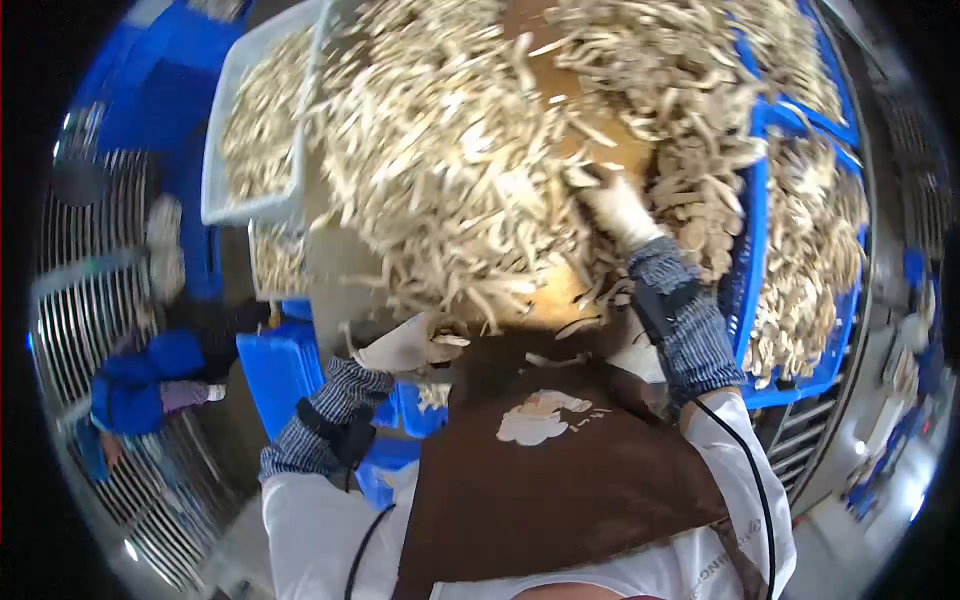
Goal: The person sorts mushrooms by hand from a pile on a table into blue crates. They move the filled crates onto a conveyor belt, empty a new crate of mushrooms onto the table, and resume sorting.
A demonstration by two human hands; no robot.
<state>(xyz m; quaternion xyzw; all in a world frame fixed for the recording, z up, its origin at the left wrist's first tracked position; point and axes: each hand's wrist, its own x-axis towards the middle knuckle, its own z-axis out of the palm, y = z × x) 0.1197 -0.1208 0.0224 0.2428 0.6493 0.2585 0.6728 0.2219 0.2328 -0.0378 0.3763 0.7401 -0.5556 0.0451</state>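
Observation:
A broad heap of pale, long-stemmed mushrooms (450, 150) covers much of the worktable. My left hand (405, 345), in a whitish glove, is at the heap's near edge with its fingers curled round a mushroom (452, 340). Reaching farther in, my right hand (618, 210), gloved too, is between this heap and a browner mushroom pile (700, 180). Its fingers are bent together at a pale mushroom (580, 177), partly blurred. A few loose mushrooms lie by the table's near edge, close to my brown apron (560, 480).
Blue crates (757, 230) of mushrooms line the right side. A white tub (212, 170) of mushrooms stands at the left, with a smaller mushroom-filled container below it. Blue bins (275, 375) stand lower left. Another person (150, 385) in blue is at the far left, near metal racks.

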